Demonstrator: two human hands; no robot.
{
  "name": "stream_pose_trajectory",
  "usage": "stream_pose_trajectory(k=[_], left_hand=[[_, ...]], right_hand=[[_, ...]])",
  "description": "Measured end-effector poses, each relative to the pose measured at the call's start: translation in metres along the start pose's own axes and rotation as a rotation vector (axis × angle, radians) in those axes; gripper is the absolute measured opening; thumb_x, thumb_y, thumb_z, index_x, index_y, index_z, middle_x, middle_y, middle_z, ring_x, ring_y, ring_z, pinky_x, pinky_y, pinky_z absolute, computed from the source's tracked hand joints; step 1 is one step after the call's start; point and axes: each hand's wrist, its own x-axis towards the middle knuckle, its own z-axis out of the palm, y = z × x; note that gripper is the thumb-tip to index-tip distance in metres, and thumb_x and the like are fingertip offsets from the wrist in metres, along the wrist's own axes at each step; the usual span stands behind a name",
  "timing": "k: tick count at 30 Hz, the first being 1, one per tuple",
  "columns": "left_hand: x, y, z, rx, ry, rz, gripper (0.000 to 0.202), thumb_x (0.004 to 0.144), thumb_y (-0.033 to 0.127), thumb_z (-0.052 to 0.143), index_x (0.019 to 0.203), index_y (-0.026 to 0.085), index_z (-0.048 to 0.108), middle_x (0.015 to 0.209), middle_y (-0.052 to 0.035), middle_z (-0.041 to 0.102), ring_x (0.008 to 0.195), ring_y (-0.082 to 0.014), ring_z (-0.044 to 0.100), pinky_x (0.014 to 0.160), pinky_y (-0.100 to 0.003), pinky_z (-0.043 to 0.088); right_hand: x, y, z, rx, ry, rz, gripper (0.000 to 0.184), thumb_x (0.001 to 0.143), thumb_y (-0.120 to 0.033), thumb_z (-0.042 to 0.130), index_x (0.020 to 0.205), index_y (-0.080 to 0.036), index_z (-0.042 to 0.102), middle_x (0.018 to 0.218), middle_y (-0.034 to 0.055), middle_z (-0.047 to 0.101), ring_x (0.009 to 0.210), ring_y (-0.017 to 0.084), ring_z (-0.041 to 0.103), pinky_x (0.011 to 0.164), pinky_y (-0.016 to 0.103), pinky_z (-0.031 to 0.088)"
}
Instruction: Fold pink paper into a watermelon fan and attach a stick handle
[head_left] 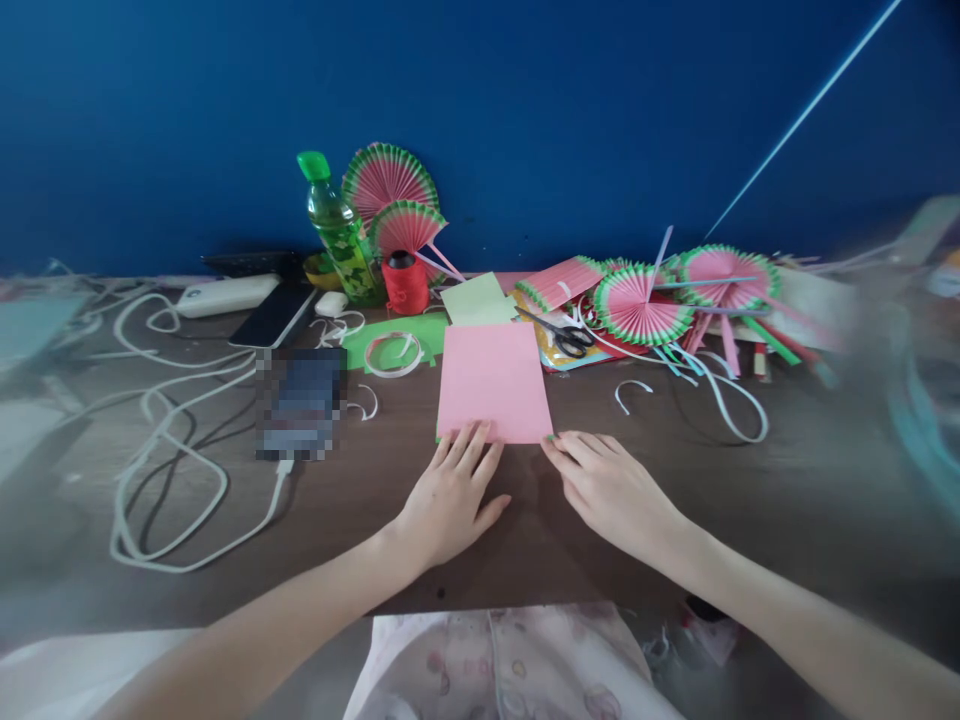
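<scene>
Deep blue covered the wall [480, 110] across the far side of the scene. Below it spread the dark brown tabletop [465, 560], with a pale patterned garment [495, 665] at the near edge, between the person's forearms. To the left, a white cable [180, 570] lay in wide loops.

Near the middle, a pink paper sheet [495, 380] lay flat, just beyond the hands, its near edge meeting the fingertips. The left hand [450, 495] rested palm down with fingers spread, fingertips on the near edge towards the left corner, thumb pointing right across bare wood. The right hand [604, 485] had its fingertips at the near right corner; whether it pinched the paper or only pressed it could not be told. A gap of tabletop separated the two hands.

A green-capped bottle [345, 240] stood far left, beside two upright pleated paper fans [388, 185]. More pleated fans [645, 305] lay heaped far right. Bright green paper [360, 345] lay left of the pink sheet, and a pale green sheet [476, 298] lay just beyond it. A pixelated device [304, 405] sat left, plugged into the cable. Black scissors [568, 340] rested right of the pink sheet, and a red thread spool [406, 285] stood near the bottle. Smallest, a curved white strip [632, 383] lay farther right.
</scene>
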Motion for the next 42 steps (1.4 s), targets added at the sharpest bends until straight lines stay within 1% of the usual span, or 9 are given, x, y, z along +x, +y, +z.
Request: stream_pose_trajectory(k=[3, 7, 11, 16, 23, 27, 33, 38, 42], left_hand=[[0.001, -0.003, -0.001, -0.042, 0.016, 0.018, 0.05, 0.085, 0.039, 0.041, 0.127, 0.011, 0.042, 0.138, -0.0159, 0.038, 0.13, -0.0284, 0.03, 0.103, -0.046, 0.031], [0.002, -0.015, -0.004, -0.105, 0.118, 0.047, 0.039, 0.088, 0.02, 0.035, 0.126, 0.013, 0.04, 0.131, -0.0105, 0.047, 0.126, -0.0195, 0.037, 0.104, -0.038, 0.034], [0.004, -0.033, -0.008, -0.088, 0.214, -0.014, 0.023, 0.086, 0.014, 0.04, 0.103, 0.014, 0.055, 0.109, -0.0081, 0.058, 0.104, -0.019, 0.052, 0.091, -0.034, 0.044], [0.008, -0.047, -0.015, -0.029, 0.173, -0.056, 0.018, 0.087, 0.018, 0.042, 0.079, 0.017, 0.058, 0.082, -0.004, 0.059, 0.077, -0.0165, 0.053, 0.07, -0.029, 0.046], [0.009, -0.057, -0.024, 0.072, 0.127, 0.075, 0.018, 0.087, 0.019, 0.043, 0.078, 0.017, 0.058, 0.078, -0.0033, 0.06, 0.077, -0.0166, 0.052, 0.069, -0.029, 0.042], [0.009, -0.058, -0.025, 0.188, 0.126, 0.131, 0.018, 0.086, 0.015, 0.041, 0.08, 0.016, 0.058, 0.077, -0.0035, 0.061, 0.073, -0.0164, 0.052, 0.067, -0.03, 0.04], [0.014, -0.06, -0.023, 0.168, 0.181, 0.068, 0.02, 0.088, 0.018, 0.038, 0.079, 0.015, 0.056, 0.077, -0.0043, 0.06, 0.072, -0.016, 0.053, 0.066, -0.028, 0.042], [0.019, -0.063, -0.029, 0.066, 0.231, 0.071, 0.02, 0.089, 0.02, 0.036, 0.084, 0.014, 0.055, 0.082, -0.0056, 0.06, 0.077, -0.0154, 0.054, 0.072, -0.028, 0.044], [0.025, -0.065, -0.046, 0.085, 0.238, 0.124, 0.02, 0.089, 0.022, 0.038, 0.085, 0.014, 0.056, 0.082, -0.0054, 0.061, 0.077, -0.0156, 0.055, 0.071, -0.028, 0.045]], right_hand=[[0.002, 0.004, -0.001, 0.065, 0.008, 0.001, 0.034, 0.079, -0.008, 0.044, 0.11, -0.011, 0.057, 0.099, 0.0097, 0.061, 0.095, 0.02, 0.054, 0.079, 0.035, 0.043], [0.005, 0.009, -0.002, 0.131, 0.032, -0.008, 0.032, 0.079, -0.008, 0.044, 0.106, -0.016, 0.06, 0.105, 0.0086, 0.059, 0.1, 0.02, 0.052, 0.081, 0.035, 0.042], [0.005, 0.013, 0.0, 0.164, 0.028, -0.012, 0.031, 0.079, -0.008, 0.045, 0.106, -0.015, 0.061, 0.102, 0.0085, 0.059, 0.096, 0.02, 0.052, 0.08, 0.034, 0.042], [0.008, 0.02, 0.006, 0.218, 0.066, -0.028, 0.023, 0.083, -0.009, 0.045, 0.095, -0.016, 0.064, 0.094, 0.0059, 0.061, 0.087, 0.017, 0.054, 0.076, 0.032, 0.04], [0.024, 0.028, 0.01, 0.215, 0.098, -0.045, 0.012, 0.084, -0.019, 0.052, 0.078, -0.017, 0.062, 0.081, 0.0017, 0.063, 0.078, 0.015, 0.055, 0.071, 0.029, 0.033], [0.033, 0.03, 0.01, 0.157, 0.083, -0.094, 0.014, 0.086, -0.019, 0.049, 0.077, -0.016, 0.059, 0.077, 0.0022, 0.062, 0.075, 0.015, 0.052, 0.068, 0.028, 0.031], [0.041, 0.034, 0.012, 0.126, 0.08, -0.172, 0.011, 0.084, -0.021, 0.049, 0.08, -0.015, 0.058, 0.08, 0.0049, 0.061, 0.077, 0.017, 0.052, 0.068, 0.03, 0.031], [0.046, 0.041, 0.01, 0.16, 0.181, -0.167, 0.017, 0.087, -0.016, 0.043, 0.081, -0.015, 0.059, 0.08, 0.0054, 0.062, 0.075, 0.017, 0.054, 0.069, 0.029, 0.037], [0.056, 0.051, -0.006, 0.242, 0.313, -0.156, 0.014, 0.086, -0.018, 0.046, 0.084, -0.015, 0.059, 0.083, 0.0062, 0.064, 0.079, 0.018, 0.057, 0.074, 0.03, 0.042]])
